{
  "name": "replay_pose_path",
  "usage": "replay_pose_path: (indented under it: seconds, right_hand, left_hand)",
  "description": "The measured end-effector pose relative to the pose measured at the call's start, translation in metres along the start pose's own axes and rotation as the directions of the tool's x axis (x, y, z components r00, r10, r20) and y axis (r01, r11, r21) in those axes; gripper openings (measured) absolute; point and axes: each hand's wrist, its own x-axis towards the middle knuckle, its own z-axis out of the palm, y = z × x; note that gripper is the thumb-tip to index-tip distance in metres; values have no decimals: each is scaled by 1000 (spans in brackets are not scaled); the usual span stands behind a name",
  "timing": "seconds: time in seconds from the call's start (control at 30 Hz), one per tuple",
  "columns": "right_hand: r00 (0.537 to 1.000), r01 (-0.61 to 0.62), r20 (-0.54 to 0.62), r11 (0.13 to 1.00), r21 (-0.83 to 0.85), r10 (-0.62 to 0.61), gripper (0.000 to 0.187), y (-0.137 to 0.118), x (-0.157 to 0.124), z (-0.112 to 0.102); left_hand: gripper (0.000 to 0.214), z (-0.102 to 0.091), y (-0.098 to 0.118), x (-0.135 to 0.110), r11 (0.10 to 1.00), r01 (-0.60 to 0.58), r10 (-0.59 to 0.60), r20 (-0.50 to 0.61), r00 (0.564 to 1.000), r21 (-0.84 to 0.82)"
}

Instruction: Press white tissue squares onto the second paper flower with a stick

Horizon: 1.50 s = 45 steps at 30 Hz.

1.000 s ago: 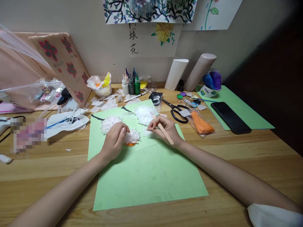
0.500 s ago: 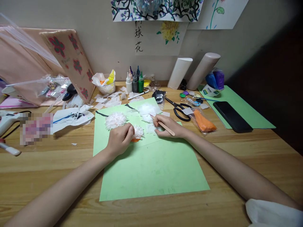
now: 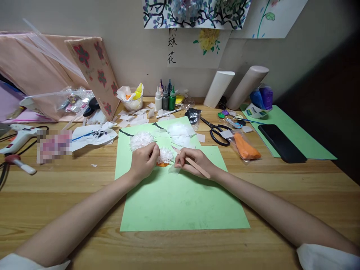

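My left hand (image 3: pixel 144 161) is curled round a small ball (image 3: pixel 164 156) of white tissue tufts over an orange core, holding it on the green paper sheet (image 3: pixel 182 198). My right hand (image 3: pixel 194 162) pinches a wooden stick (image 3: pixel 192 162) like a pen, its tip pointing at the ball, and a small white tissue piece (image 3: pixel 174 168) hangs under its fingers. A finished white tufted ball (image 3: pixel 140 140) lies just behind my left hand. A pile of white tissue squares (image 3: pixel 180 133) lies behind my right hand.
Black scissors (image 3: pixel 215 132), a bag of orange clay (image 3: pixel 244 147) and a black phone (image 3: pixel 281 142) on green paper lie to the right. Paint bottles (image 3: pixel 165 99), a cup (image 3: pixel 132 98) and two paper rolls (image 3: pixel 233 87) stand by the wall. A glue gun (image 3: pixel 18 137) lies far left.
My right hand drew back from the tissue pile toward the small ball with the stick. My left hand stayed on the ball. The view shifted left.
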Motion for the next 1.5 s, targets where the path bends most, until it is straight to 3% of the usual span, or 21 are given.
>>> replay_pose_path:
  seconds: [0.2, 0.33, 0.6, 0.7, 0.8, 0.87, 1.03, 1.27, 1.5]
  right_hand:
    - [991, 31, -122, 984, -176, -53, 17, 9, 1, 1]
    - [990, 47, -122, 975, -218, -75, 19, 7, 2, 0]
    - [967, 207, -98, 946, -249, -237, 19, 9, 3, 1]
    - [946, 243, -140, 925, -291, -292, 20, 6, 0, -2]
    - [933, 256, -187, 932, -256, -308, 34, 3, -5, -6]
    - [931, 281, -168, 930, -236, -324, 45, 2, -9, -8]
    - [930, 340, -40, 896, -285, -365, 44, 6, -9, -7]
    - [968, 250, 60, 919, -304, -243, 39, 6, -5, -7]
    - [973, 211, 163, 908, -363, -161, 34, 5, -2, -7]
  left_hand:
    - [34, 0, 1, 1, 1000, 12, -12, 17, 1000, -20]
    - [34, 1, 0, 2, 1000, 5, -4, 23, 1000, -22]
    - [33, 1, -1, 2, 999, 15, -14, 29, 999, -30]
    - [33, 1, -2, 2, 999, 11, -10, 20, 1000, -31]
    - [33, 2, -3, 3, 999, 3, -2, 13, 1000, -35]
    - [33, 3, -3, 3, 999, -2, 2, 8, 1000, -34]
    - [32, 2, -3, 1, 999, -7, 7, 6, 1000, -44]
    - [33, 3, -3, 3, 998, -23, 23, 9, 1000, -53]
    - [33, 2, -2, 1, 997, -55, 56, 14, 998, -48]
